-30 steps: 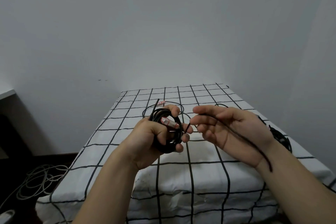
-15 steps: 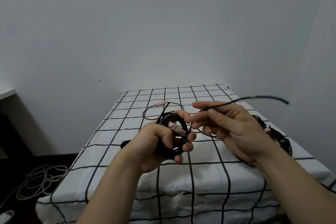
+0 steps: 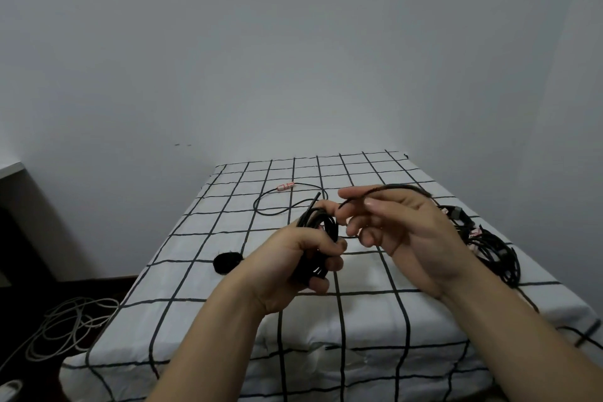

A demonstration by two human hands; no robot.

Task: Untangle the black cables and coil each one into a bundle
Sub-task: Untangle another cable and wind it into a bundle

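left hand [image 3: 293,258]: low centre, fingers curled tight round the coil [image 3: 318,228], as a second ago.
right hand [image 3: 401,232]: 3 o'clock of the coil, fingertips pinching the tail [image 3: 391,188].
tail: off the palm now, arched over the fingers toward 2 o'clock; likely one wrap left.
bundle [image 3: 489,248]: 3 o'clock on the bed [image 3: 195,303], already coiled.
loose cable [image 3: 287,206]: 11 o'clock, farther back, slack.
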